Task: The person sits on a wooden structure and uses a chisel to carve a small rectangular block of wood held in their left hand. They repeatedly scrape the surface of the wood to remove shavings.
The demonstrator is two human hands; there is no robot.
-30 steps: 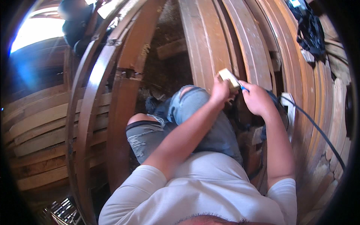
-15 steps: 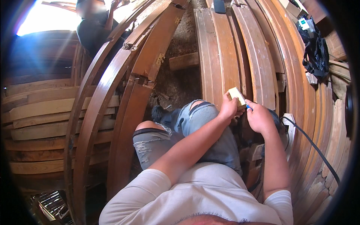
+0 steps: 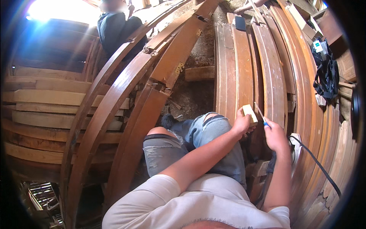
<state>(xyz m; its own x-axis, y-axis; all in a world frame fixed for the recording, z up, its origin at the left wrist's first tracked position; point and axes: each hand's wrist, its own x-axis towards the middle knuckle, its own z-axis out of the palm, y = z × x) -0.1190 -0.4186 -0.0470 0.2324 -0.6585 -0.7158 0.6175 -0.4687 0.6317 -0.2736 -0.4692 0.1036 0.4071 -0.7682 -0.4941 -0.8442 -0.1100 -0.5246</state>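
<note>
Broadly, brown boards [image 3: 243,57]: long, side by side, running away at centre and right
Dark beams [image 3: 110,93]: a few, sloping from upper middle to lower left
Stacked planks [image 3: 49,98]: paler, piled beyond the beams at far left
Co-worker [image 3: 114,32]: dark clothes, upper left, well apart from the hands
Black bag [image 3: 327,74]: upper right, on the wood
Black cable [image 3: 320,166]: curving down at right
Right hand [image 3: 276,136]: closed round the handle of a blue-handled tool [image 3: 266,123], its thin shaft pointing up and away
Left hand [image 3: 242,123]: gripping a pale block [image 3: 249,113]
Block's place: raised just beyond the jeans [image 3: 217,133], beside the tool's shaft; whether they touch, I cannot tell
</note>
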